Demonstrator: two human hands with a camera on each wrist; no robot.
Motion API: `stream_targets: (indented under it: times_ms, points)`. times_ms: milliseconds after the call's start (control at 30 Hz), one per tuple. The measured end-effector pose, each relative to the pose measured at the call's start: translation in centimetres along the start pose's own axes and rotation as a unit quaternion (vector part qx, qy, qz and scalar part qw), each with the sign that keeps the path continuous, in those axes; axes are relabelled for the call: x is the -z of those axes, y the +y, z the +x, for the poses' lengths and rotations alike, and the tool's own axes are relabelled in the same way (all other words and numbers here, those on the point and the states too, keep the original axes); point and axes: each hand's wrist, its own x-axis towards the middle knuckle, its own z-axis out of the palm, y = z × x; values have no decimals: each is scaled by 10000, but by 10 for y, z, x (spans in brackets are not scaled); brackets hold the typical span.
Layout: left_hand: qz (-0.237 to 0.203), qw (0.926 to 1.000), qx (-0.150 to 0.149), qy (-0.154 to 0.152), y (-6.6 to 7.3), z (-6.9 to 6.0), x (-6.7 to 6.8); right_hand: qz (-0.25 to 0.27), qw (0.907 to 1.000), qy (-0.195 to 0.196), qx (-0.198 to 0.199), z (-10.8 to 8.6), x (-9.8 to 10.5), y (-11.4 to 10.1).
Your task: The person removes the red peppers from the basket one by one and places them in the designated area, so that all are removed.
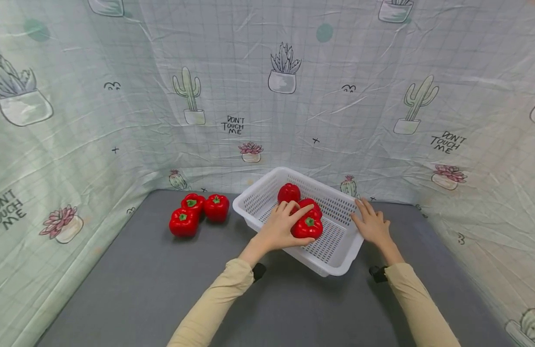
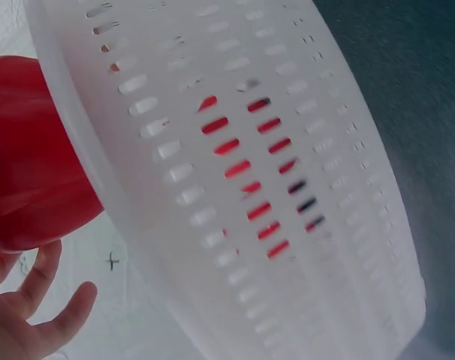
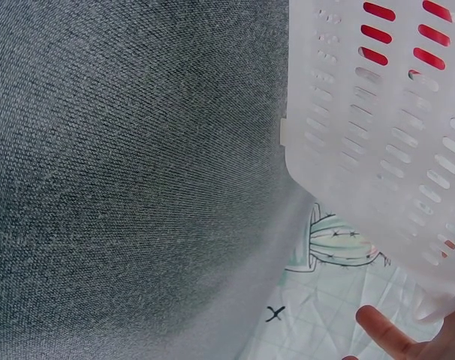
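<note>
A white perforated plastic basket (image 1: 267,180) sits at an angle on the table, with red bell peppers inside. My left hand (image 1: 281,226) reaches over its near side and grips the front red bell pepper (image 1: 309,227), thumb on the near side and fingers across the far side. Behind it lie another bell pepper (image 1: 316,206), partly hidden, and one bell pepper (image 1: 289,193) farther back. At the basket's right end, my right hand (image 1: 373,225) holds the rim, thumb toward the inside. In the left wrist view, a bell pepper (image 2: 32,157) shows above the rim, near the fingers (image 2: 73,311).
Left of the basket, three more bell peppers stand close together: a front one (image 1: 183,222), a back one (image 1: 193,203) and a right one (image 1: 216,208). A grey cloth (image 1: 133,284) covers the table. A cactus-print curtain (image 1: 250,106) hangs behind and at both sides.
</note>
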Motion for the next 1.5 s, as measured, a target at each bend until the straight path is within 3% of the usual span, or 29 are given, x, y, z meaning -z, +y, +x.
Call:
stream_targets:
  times_ms: [200, 533, 967, 1500]
  points:
    - [164, 9995, 12, 255, -4, -9, 10, 3, 10000, 22, -15, 0, 0, 0]
    - [756, 9970, 56, 176, -9, -22, 20, -30, 10000, -8, -40, 0, 0, -1]
    - [945, 9945, 22, 457, -10, -27, 29, 51, 10000, 14, 2, -1, -1, 0]
    - [1076, 9915, 112, 723, -25, -54, 45, 47, 10000, 5, -59, -1, -1, -2]
